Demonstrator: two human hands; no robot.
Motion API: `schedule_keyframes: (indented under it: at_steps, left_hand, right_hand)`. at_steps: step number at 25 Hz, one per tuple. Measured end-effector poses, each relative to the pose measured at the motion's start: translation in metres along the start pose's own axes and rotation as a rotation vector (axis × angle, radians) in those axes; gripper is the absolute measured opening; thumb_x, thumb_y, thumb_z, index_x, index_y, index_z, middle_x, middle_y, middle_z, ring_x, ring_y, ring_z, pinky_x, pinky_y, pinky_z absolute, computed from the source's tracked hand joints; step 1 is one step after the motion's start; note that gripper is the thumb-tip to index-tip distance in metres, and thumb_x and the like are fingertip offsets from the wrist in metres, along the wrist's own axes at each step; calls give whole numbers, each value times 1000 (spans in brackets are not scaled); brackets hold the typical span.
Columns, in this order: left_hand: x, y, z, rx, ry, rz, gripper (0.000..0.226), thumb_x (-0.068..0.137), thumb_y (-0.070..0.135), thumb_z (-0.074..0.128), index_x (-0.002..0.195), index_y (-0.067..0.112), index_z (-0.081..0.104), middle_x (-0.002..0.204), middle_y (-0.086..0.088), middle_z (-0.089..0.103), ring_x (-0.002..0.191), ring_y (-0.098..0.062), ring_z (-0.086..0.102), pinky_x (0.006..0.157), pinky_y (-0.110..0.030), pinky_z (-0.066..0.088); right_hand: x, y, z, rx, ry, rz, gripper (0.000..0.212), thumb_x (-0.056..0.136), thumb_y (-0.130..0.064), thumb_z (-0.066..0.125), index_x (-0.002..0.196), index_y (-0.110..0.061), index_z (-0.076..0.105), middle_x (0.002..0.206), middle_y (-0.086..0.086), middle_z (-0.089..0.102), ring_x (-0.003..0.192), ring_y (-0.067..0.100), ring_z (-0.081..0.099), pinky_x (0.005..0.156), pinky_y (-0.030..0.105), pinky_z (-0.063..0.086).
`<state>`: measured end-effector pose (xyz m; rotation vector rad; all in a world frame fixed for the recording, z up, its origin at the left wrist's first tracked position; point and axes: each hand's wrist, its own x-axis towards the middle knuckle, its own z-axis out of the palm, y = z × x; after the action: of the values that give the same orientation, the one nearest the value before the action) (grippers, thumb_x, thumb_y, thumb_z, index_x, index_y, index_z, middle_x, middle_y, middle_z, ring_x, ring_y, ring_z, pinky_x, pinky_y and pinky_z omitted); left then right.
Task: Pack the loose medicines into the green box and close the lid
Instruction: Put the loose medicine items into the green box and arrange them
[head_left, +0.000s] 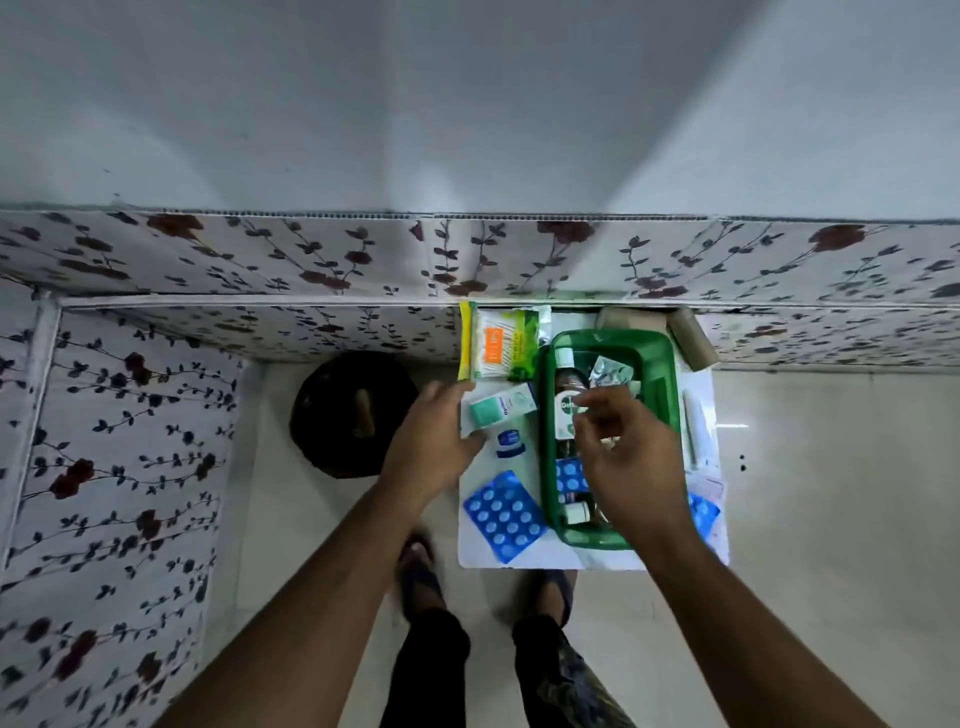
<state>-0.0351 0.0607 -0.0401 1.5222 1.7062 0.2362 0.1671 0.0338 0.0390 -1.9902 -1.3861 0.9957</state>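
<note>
An open green box (670, 395) stands on a small white table (524, 558). Inside lie a brown antiseptic bottle (567, 395), a silver foil strip (610, 370), a blue blister strip (569, 475) and a small white-capped bottle (576, 512). My right hand (628, 457) hovers over the box with fingers spread, holding nothing I can see. My left hand (434, 441) reaches to the table's left edge, fingers open around a teal-and-white carton (501, 408). A small blue jar (509, 441) and a blue blister pack (504, 514) lie loose beside the box.
A yellow-and-green packet (504, 340) lies at the table's back. Two beige rolls (691, 338) sit behind the box. A white tube (693, 415) and another blue strip (704, 512) lie right of it. A black round object (348, 413) stands on the floor to the left. Floral-papered walls enclose the corner.
</note>
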Motion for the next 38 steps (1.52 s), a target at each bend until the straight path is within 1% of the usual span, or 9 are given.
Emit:
schedule_keyframes:
  at_steps: [6,9,14,18,22,26,30,35,38]
  left_hand:
    - [24,-5,28,193,56,110,51,79,21,77,126,10,62,117,-15,60,107,-33,60,87,-42,51]
    - [19,0,31,230,103,121,46,80,22,76,123,7,65,112,-16,63,98,-34,62,80,-38,50]
    - [-1,11,22,157,213,26,43,78,25,76,118,12,69,104,-9,66,80,-20,62,68,-26,41]
    - [-22,30,14,17,280,12,35,77,23,77,110,12,70,100,-3,70,75,-9,62,60,-14,42]
    - [-43,84,14,-72,327,78,22,77,25,78,96,15,72,82,14,68,68,6,62,54,-6,45]
    - [-18,150,45,112,170,21,28,80,42,72,83,15,68,78,10,67,59,-7,63,46,-22,49]
    - [15,170,78,217,111,-70,40,80,41,74,62,13,52,55,1,55,45,-10,50,38,-23,33]
    - [31,170,107,192,121,-59,41,79,47,74,73,13,52,62,3,52,51,-11,50,41,-24,31]
    - [23,170,104,84,69,-7,37,89,47,62,85,11,59,68,5,55,55,-7,50,43,-20,31]
  right_hand:
    - [23,75,-40,84,201,110,15,87,-9,63,95,-20,69,78,-10,68,69,1,61,64,11,44]
    - [37,122,-64,-11,303,293,19,88,-14,60,105,-18,69,93,1,71,78,10,63,68,21,42]
    - [61,163,-63,-258,115,395,41,87,-36,66,124,-21,60,118,7,65,103,26,63,80,32,44]
    - [75,164,-58,-254,85,445,34,83,-39,70,112,-23,62,112,4,71,101,27,65,75,32,46]
    - [78,164,-56,-199,65,447,31,82,-33,71,108,-17,65,106,5,72,98,27,65,79,34,50]
    - [74,160,-63,-130,122,452,31,82,-29,67,109,-14,64,99,4,72,91,25,65,73,30,44]
    - [71,149,-73,-44,179,431,29,81,-28,67,107,-17,63,87,-4,67,80,21,63,69,30,45]
    - [69,138,-75,26,196,395,25,80,-30,69,102,-19,64,80,-9,67,67,18,67,68,36,56]
    - [63,124,-81,36,222,388,26,80,-30,70,104,-20,65,84,-5,70,69,15,67,71,39,58]
